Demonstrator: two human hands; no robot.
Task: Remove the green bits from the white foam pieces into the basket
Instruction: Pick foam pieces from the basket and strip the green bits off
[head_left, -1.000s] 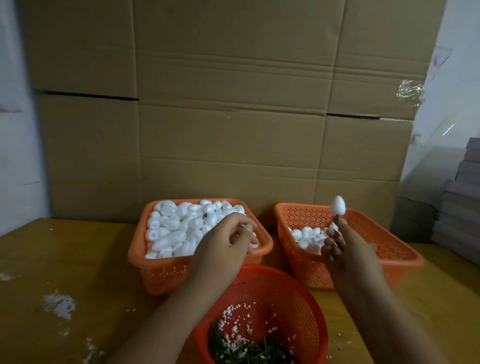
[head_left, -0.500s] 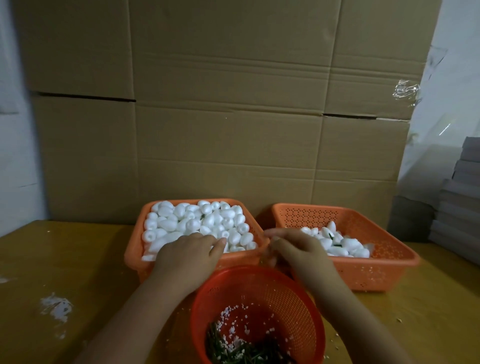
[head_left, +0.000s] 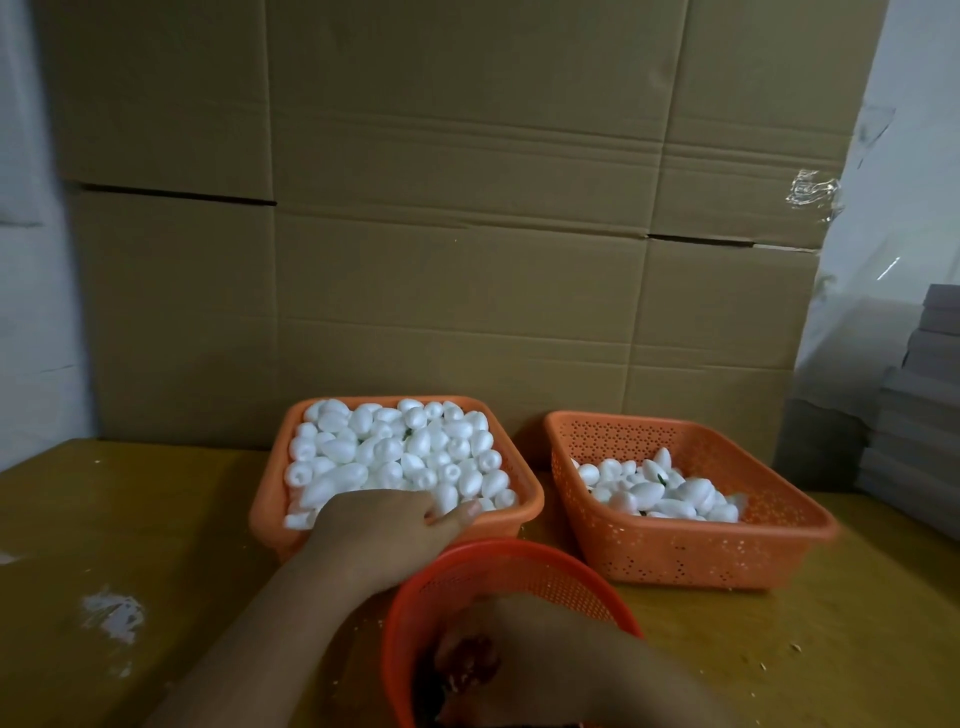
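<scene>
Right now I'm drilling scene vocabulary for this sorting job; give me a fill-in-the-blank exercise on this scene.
1. The left hand reaches into the ____ of the two rectangular baskets.
2. The right hand is down inside the ____ red basket.
3. The right rectangular basket holds ____ white foam pieces than the left rectangular basket.

Missing words: fuller (left); round; fewer

A wall of brown cardboard boxes (head_left: 457, 234) closes off the back of the yellow wooden bench (head_left: 130, 519). The full orange rectangular plastic basket (head_left: 270, 499) and the part-filled orange perforated basket (head_left: 701, 545) stand apart, with a narrow gap of bench between them. The round red mesh basket (head_left: 519, 564) sits just in front of that gap. Bare bench lies open at the left and front right; grey stacked boards (head_left: 919, 405) block the far right.
</scene>
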